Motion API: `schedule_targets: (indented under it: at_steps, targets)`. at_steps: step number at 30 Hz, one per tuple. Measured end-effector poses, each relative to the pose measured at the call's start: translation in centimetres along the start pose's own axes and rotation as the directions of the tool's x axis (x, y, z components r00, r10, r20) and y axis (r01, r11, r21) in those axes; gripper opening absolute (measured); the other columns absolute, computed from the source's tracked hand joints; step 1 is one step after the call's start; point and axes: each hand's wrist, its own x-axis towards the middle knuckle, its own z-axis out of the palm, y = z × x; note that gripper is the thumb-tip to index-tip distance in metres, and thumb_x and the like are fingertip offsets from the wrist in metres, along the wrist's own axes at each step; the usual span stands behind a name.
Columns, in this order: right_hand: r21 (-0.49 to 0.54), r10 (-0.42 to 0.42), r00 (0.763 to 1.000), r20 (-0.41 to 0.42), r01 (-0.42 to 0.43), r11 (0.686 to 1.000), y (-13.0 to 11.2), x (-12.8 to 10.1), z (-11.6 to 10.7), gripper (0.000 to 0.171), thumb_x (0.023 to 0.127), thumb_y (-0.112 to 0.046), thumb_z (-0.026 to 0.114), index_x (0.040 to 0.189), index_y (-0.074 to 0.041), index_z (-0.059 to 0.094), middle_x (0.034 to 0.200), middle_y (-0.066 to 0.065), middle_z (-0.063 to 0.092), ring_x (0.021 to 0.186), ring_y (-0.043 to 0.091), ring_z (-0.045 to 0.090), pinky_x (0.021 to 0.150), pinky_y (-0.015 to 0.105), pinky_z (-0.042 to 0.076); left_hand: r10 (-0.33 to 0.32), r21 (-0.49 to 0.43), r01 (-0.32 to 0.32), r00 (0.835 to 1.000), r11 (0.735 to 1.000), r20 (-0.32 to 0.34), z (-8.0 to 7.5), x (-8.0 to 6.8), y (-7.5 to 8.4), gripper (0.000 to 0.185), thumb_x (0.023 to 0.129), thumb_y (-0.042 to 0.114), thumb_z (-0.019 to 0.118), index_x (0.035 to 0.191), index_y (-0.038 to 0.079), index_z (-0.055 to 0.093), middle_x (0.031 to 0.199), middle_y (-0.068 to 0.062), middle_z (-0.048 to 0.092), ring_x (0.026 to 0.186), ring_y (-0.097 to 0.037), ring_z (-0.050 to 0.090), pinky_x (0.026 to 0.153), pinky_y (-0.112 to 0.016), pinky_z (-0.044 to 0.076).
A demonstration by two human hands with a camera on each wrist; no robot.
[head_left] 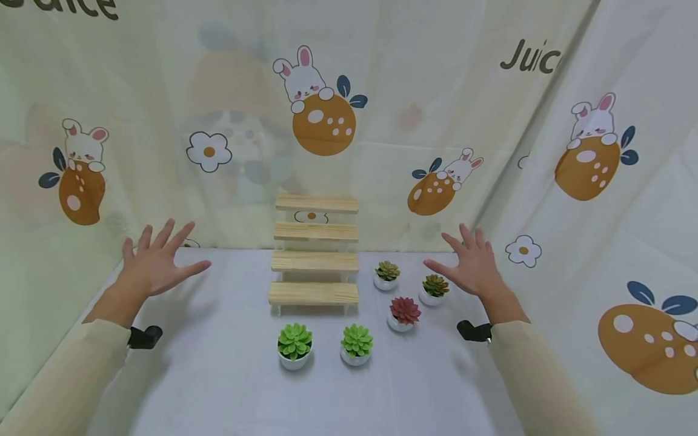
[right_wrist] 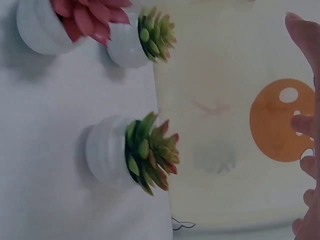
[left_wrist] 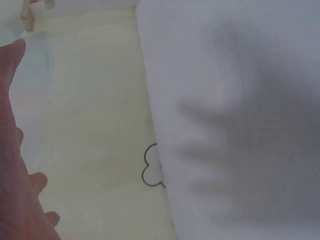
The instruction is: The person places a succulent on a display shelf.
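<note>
My left hand (head_left: 151, 266) is raised over the left part of the table with fingers spread, holding nothing. On the other side my right hand (head_left: 470, 263) also has its fingers spread and empty. Nearest to it is a green-and-red potted succulent (head_left: 434, 288), seen large in the right wrist view (right_wrist: 107, 152). Left of that stand an olive-green succulent (head_left: 387, 274) and a red succulent (head_left: 404, 313), all in white pots. Two bright green succulents, one (head_left: 294, 345) on the left and one (head_left: 357, 344) on the right, stand at the front. A four-step wooden shelf (head_left: 314, 294) stands behind them.
A white cloth covers the table (head_left: 229, 375). Behind it hangs a cream curtain (head_left: 382, 181) printed with rabbits and fruit, and a side curtain (head_left: 627, 254) bounds the right. The shelf's back lies close to the rear curtain.
</note>
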Motion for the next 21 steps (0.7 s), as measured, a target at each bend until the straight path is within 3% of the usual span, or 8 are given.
schedule_targets:
  at_steps: [8,14,21]
  targets:
    - [0.11,-0.04,0.997,-0.059,0.046,0.993,-0.9,-1.9,1.8,0.091,0.088,-0.07,0.062,0.156,-0.015,0.042,0.172,0.018,0.013,0.158,0.046,0.0,0.118,0.08,0.011,0.01,-0.053,-0.012,0.999,0.999,-0.034,1.9,-1.1,1.3,0.104,0.088,0.081,0.049,0.166,0.029,0.004,0.17,-0.025,0.005,0.148,-0.064,0.003,0.112,-0.085,-0.001]
    - [0.208,-0.058,0.991,-0.123,0.082,0.975,-1.4,-3.1,2.9,0.084,0.089,-0.062,0.068,0.154,-0.013,0.045,0.171,0.015,0.017,0.16,0.039,0.003,0.117,0.08,0.015,0.022,-0.088,-0.029,0.997,0.996,-0.076,3.2,-1.9,2.1,0.101,0.091,0.076,0.052,0.166,0.027,0.006,0.169,-0.025,0.01,0.148,-0.063,0.011,0.113,-0.084,0.008]
    - [0.324,0.001,0.994,-0.107,0.034,0.946,-2.4,-4.7,4.6,0.083,0.089,-0.058,0.071,0.156,-0.018,0.043,0.172,0.01,0.016,0.159,0.038,0.01,0.116,0.079,0.02,0.03,-0.186,-0.043,0.997,0.982,-0.073,4.3,-2.6,3.4,0.099,0.093,0.068,0.057,0.166,0.021,0.01,0.168,-0.028,0.013,0.147,-0.062,0.016,0.113,-0.081,0.019]
